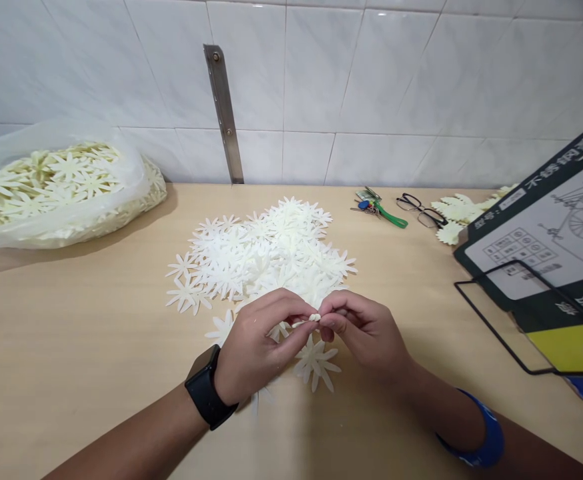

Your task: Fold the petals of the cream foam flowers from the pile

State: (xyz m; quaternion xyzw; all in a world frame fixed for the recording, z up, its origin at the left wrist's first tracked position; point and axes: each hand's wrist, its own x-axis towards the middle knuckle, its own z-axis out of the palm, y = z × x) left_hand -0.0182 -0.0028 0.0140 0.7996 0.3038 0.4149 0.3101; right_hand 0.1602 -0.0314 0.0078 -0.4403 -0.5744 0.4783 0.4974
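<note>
My left hand (259, 347), with a black watch on its wrist, and my right hand (364, 333), with a blue bangle on its wrist, meet just in front of a pile of white flower-shaped cutouts (266, 257). Both hands pinch one small rolled white flower piece (313, 319) between their fingertips. A loose flat flower cutout (316, 363) lies on the wooden table (71, 320) right under the hands.
A clear plastic bag of cream flower cutouts (61, 190) sits at the back left. Keys with a green tag (379, 208), eyeglasses (421, 210) and more cutouts (456, 213) lie at the back right. A printed cardboard box with a black wire frame (546, 267) stands at the right.
</note>
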